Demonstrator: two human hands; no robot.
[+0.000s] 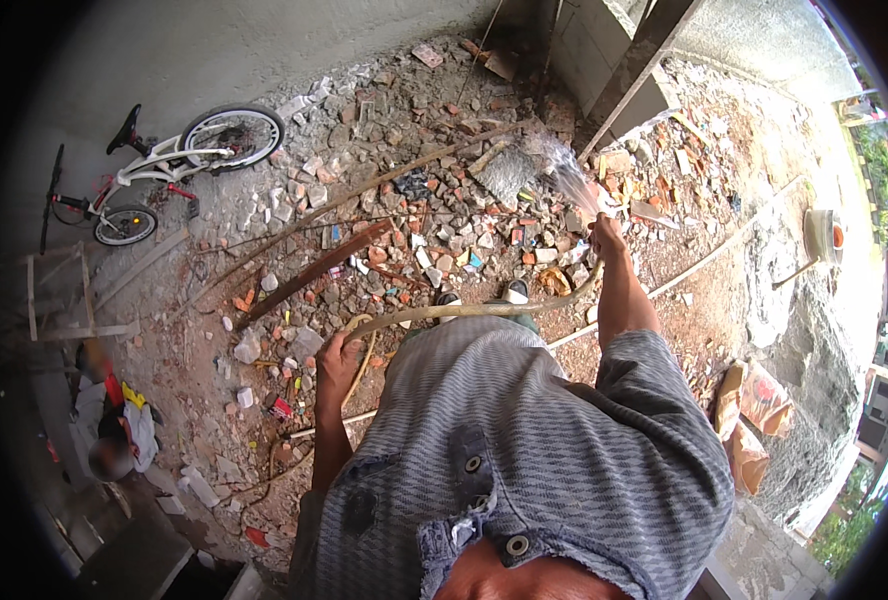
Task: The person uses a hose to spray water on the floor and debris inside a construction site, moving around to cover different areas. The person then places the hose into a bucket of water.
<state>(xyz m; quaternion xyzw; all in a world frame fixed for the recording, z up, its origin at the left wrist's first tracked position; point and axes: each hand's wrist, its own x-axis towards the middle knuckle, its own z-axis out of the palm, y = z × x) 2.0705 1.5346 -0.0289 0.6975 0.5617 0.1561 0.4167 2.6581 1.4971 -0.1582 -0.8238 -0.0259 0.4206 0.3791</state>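
A pale yellow hose [434, 313] runs in a curve across the front of my body. My right hand [607, 235], on an outstretched arm, is closed round its far end. A fan of water [568, 175] sprays from there toward the rubble beside an upright post. My left hand [337, 362] is low at my left side, with its fingers wrapped round the hose, which bends down behind it to the ground. Broken brick and concrete rubble [464, 235] covers the ground before my feet.
A white bicycle [164, 160] leans at the left wall. A brown plank [314, 273] and long poles lie across the rubble. Other people [119, 420] are at the lower left. At right are a grey sand heap [814, 390], paper sacks [749, 455] and a bucket [821, 237].
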